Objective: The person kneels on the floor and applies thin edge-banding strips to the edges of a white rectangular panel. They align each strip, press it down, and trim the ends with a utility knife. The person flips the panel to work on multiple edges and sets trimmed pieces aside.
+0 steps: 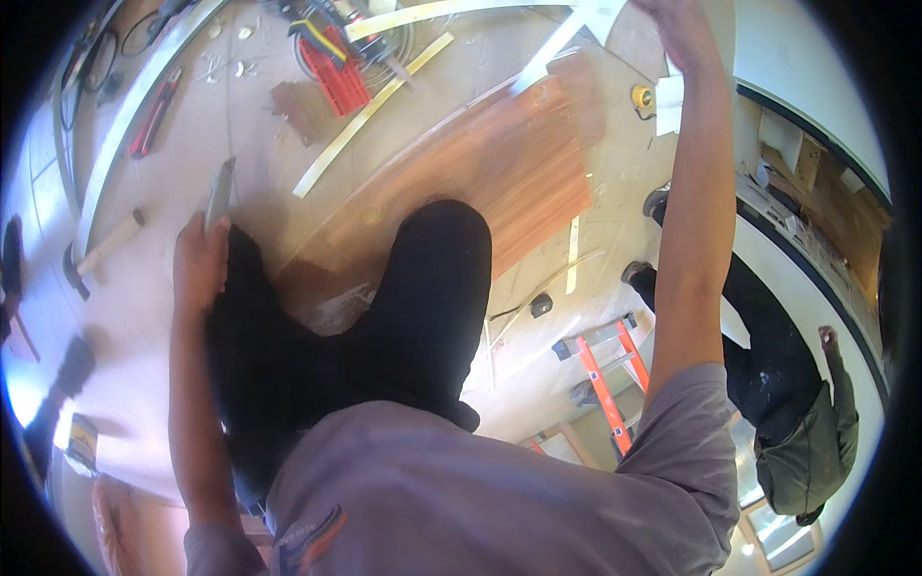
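The left hand (199, 259) is closed around a grey blade (219, 192) beside the person's knee, near the wooden panel (480, 173) lying on the floor (173, 173). The right hand (684, 29) reaches up to white strips (586, 24); its grip cannot be told. A hammer (101, 252) lies nearby.

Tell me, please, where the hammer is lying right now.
The hammer lies on the floor at the left of the head view, just left of the left hand, below the red-handled tool.
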The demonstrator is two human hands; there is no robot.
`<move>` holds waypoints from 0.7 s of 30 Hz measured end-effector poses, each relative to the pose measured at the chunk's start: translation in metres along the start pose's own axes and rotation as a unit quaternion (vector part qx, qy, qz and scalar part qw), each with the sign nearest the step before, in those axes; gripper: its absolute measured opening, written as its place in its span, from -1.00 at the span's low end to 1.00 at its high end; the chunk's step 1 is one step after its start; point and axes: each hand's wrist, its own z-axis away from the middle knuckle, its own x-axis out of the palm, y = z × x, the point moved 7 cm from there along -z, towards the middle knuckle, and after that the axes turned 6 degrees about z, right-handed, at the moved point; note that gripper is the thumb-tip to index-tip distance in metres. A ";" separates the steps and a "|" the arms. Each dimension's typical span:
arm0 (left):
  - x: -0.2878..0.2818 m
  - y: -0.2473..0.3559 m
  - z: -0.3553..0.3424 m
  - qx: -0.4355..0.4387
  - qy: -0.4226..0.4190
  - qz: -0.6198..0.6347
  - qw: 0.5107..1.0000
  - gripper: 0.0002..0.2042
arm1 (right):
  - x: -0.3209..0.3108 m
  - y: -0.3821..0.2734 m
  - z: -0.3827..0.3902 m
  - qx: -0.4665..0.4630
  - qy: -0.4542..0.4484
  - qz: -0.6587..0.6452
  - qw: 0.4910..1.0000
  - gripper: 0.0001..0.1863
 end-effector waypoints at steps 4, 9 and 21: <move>0.021 0.004 0.011 0.211 0.027 -0.198 0.957 -0.68 | 0.011 0.077 0.083 0.115 0.050 0.152 0.980 -0.71; 0.089 0.046 0.033 0.232 -0.243 -0.146 0.930 -0.70 | 0.096 0.187 0.204 0.205 0.215 0.239 0.924 -0.55; 0.311 0.291 -0.044 0.429 -0.134 -0.251 0.857 -0.70 | 0.195 0.194 0.254 0.340 0.254 0.370 0.826 -0.33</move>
